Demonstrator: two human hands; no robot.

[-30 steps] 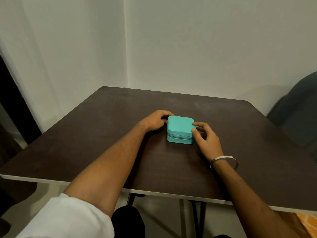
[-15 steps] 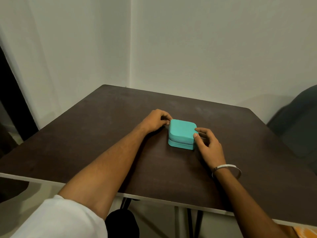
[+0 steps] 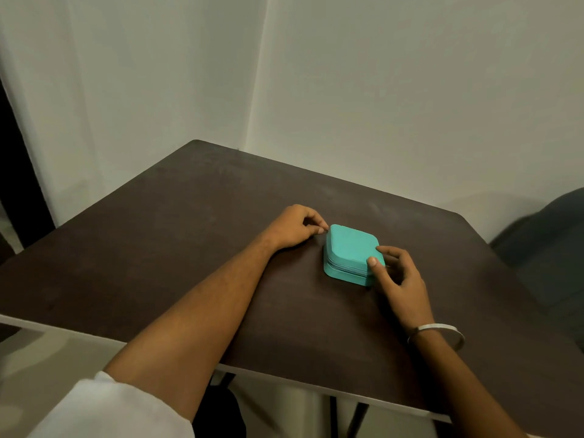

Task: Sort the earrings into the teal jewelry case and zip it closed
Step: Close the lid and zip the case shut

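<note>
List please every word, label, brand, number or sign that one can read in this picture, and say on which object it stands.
There are none to read.
teal jewelry case: plain lid and sides, no lettering visible.
bangle on the right wrist: bare metal, no marking that can be made out.
table and wall: no text or sign.

A dark brown table [image 3: 158,248] carries a closed teal jewelry case [image 3: 350,252].

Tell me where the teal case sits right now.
In the head view, the teal case lies shut on the dark table, right of centre, between the left hand and right hand.
</note>
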